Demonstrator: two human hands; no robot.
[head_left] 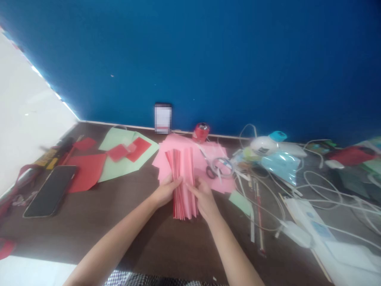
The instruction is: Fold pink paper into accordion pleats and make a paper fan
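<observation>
A black phone (50,192) is lying at the left of the desk (119,220), its corner just beside a sheet of red paper (86,172). Next along, green paper (116,172) is spreading out with smaller red pieces (141,149) resting on it. In the middle, the left hand (165,191) is pinching the left edge of a bundle of folded pink and red paper (186,200), thumb on top, while the right hand (206,200) is gripping its right edge. I can't tell whether the bundle is touching the desk. Pink sheets (172,143) are lying behind it, and a red container (201,134) is standing by the blue wall (190,59). Farther right, white cables (323,190) are tangling near a shiny blue packet (281,163).
</observation>
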